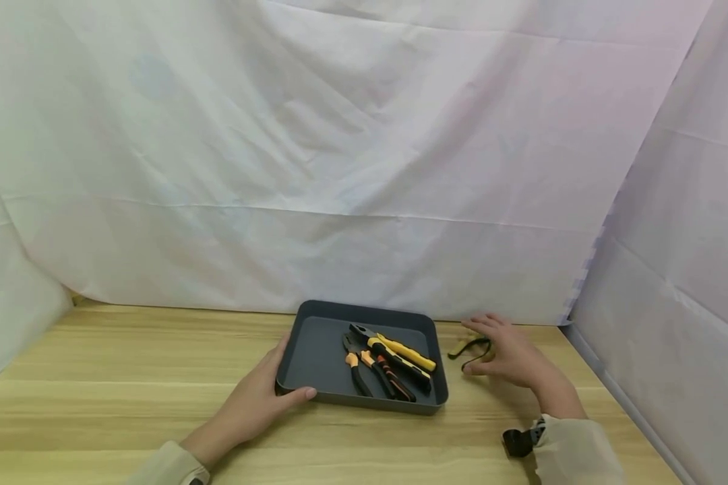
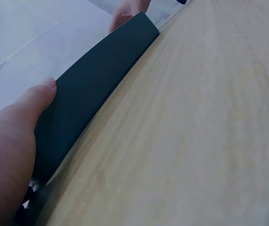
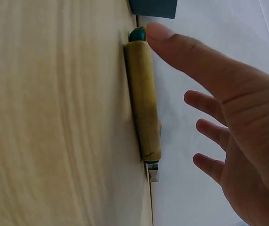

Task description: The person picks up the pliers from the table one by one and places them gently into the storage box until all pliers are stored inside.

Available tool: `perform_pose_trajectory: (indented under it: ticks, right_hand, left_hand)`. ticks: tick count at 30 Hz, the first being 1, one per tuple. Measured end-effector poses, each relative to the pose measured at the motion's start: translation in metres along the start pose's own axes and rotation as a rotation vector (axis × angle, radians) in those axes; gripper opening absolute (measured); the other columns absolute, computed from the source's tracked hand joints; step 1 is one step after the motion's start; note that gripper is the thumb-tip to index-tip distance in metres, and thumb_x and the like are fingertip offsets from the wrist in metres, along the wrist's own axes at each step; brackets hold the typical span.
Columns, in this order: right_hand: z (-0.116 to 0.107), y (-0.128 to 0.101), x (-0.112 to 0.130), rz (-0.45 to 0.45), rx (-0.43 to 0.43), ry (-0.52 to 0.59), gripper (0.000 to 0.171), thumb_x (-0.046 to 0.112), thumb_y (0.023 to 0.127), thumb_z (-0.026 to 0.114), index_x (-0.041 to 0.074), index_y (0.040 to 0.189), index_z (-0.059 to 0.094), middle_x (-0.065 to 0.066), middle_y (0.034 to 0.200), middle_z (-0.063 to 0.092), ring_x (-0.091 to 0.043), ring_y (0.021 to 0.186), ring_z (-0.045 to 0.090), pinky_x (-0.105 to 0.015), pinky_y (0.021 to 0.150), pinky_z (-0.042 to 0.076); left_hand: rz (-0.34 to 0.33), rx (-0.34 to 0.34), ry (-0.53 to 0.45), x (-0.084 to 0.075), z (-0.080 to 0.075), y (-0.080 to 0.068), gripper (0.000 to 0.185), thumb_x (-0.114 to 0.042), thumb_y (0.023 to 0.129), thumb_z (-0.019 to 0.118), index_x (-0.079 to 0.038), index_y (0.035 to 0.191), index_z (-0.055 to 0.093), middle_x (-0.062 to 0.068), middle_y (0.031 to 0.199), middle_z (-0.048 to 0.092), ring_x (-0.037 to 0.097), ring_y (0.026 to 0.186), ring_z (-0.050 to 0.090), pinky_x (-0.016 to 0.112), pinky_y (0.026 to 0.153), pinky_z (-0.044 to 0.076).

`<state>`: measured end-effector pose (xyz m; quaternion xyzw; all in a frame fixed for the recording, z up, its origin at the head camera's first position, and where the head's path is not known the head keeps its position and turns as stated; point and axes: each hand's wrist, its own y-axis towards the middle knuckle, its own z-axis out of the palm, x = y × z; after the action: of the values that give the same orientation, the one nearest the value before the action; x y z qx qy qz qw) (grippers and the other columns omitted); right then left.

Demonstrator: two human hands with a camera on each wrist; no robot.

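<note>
A dark grey rectangular tray (image 1: 321, 357) holds several pliers, among them a yellow-and-black pair (image 1: 409, 353) and a pair with orange-and-black handles (image 1: 359, 381). My left hand (image 1: 251, 404) grips the tray's near left corner; its thumb (image 2: 42, 96) lies against the front wall, while the other fingers run along the left side. To the right of the tray, my right hand (image 1: 512, 357) hovers around a hand tool with yellow and dark handles (image 3: 142, 103). The thumb comes close to one handle end, and the fingers are spread apart. The tool's head is mostly hidden in the head view.
The light wooden table (image 1: 127, 391) extends to both sides of the tray. A white cloth (image 1: 279, 168) hangs behind it, and another cloth (image 1: 685, 283) closes off the right side. A black wrist device (image 1: 518, 442) sits at the right sleeve.
</note>
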<state>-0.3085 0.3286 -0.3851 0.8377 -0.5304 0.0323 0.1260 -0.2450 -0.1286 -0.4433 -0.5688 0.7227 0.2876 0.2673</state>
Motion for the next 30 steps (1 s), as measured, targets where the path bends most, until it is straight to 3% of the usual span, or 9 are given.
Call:
perform_pose_trajectory:
  ticks: [14, 30]
  right_hand:
    - [0.015, 0.002, 0.001, -0.015, 0.058, 0.059, 0.078, 0.047, 0.081, 0.083, 0.01, 0.145, 0.057, -0.023, 0.149, 0.051, -0.05, 0.139, 0.043, -0.071, 0.106, 0.038]
    - [0.025, 0.0, -0.007, 0.016, 0.006, 0.102, 0.071, 0.057, 0.08, 0.079, 0.015, 0.136, 0.065, -0.017, 0.143, 0.058, -0.046, 0.134, 0.048, -0.068, 0.104, 0.041]
  left_hand:
    - [-0.006, 0.007, 0.007, -0.003, -0.002, -0.001, 0.113, -0.072, 0.083, 0.068, -0.021, 0.165, 0.009, 0.012, 0.169, 0.022, 0.04, 0.152, 0.032, 0.063, 0.115, 0.036]
    - [0.004, 0.003, 0.005, -0.003, -0.002, -0.001, 0.113, -0.071, 0.083, 0.069, -0.021, 0.165, 0.009, 0.012, 0.169, 0.023, 0.039, 0.152, 0.032, 0.063, 0.115, 0.036]
